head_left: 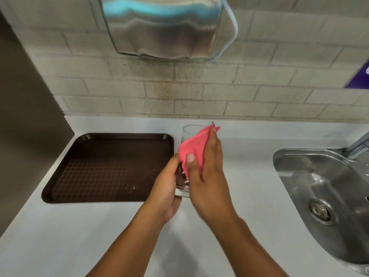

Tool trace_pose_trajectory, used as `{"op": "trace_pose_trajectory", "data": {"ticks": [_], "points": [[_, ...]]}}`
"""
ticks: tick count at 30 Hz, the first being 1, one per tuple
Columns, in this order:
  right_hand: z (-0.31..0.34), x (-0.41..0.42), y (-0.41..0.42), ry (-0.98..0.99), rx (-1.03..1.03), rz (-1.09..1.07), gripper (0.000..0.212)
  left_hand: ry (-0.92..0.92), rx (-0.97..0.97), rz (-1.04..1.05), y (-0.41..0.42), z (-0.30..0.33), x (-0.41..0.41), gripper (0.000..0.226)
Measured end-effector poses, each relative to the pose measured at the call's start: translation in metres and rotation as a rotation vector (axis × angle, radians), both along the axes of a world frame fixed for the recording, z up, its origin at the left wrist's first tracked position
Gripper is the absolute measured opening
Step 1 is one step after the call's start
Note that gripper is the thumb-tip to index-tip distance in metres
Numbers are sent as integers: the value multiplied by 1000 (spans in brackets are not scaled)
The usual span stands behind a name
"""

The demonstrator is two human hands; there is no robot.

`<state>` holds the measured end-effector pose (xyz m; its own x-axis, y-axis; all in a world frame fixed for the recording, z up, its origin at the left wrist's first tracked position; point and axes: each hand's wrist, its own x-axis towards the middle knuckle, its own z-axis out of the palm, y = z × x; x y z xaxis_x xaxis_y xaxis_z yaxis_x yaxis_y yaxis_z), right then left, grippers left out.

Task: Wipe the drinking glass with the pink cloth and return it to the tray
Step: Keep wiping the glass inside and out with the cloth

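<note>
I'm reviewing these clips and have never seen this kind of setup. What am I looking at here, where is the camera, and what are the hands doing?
There is no machine: one wide-angle camera worn on a person's head looks down at their bare hands over a white countertop. The left hand grips the base of a clear drinking glass, held tilted above the counter. The right hand presses a pink cloth against the glass's side. A dark brown plastic tray, with a few crumbs, lies to the left. A stainless steel sink sits to the right, and a shiny metal dispenser hangs on the tiled wall.

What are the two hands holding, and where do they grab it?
The left hand holds the drinking glass by its lower part, near the base. The right hand holds the pink cloth pressed against the glass's side.
</note>
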<state>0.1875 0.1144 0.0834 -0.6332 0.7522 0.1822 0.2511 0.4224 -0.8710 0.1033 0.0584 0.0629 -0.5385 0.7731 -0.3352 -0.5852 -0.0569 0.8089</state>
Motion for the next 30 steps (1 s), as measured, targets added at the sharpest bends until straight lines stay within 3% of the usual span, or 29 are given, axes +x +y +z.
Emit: {"op": "trace_pose_trajectory", "data": {"ticks": [4, 8, 13, 16, 18, 22, 26, 28, 30], "points": [[14, -7, 27, 70, -241, -13, 65, -32, 24, -1, 2, -4, 4, 53], [4, -3, 23, 171, -468, 22, 59, 110, 6, -24, 1, -3, 9, 76], [-12, 10, 4, 435, -1174, 33, 54, 249, 34, 113, 6, -6, 2, 59], [-18, 13, -1, 519, -1421, 56, 59, 377, -25, 177, 13, -6, -2, 58], [-20, 13, 2, 547, -1483, 33, 62, 466, -37, 200, 16, -8, -3, 60], [-26, 17, 7, 446, -1378, -8, 51, 741, -117, 170, 21, -14, -13, 61], [-25, 14, -9, 218, -821, -26, 31, 777, -186, 162, 22, -15, -13, 63], [-27, 12, -19, 72, -483, -11, 48, 701, -169, 165, 23, -9, -9, 65], [-33, 10, -22, -20, -308, 2, 62, 649, -180, 157, 23, -2, -12, 58]]}}
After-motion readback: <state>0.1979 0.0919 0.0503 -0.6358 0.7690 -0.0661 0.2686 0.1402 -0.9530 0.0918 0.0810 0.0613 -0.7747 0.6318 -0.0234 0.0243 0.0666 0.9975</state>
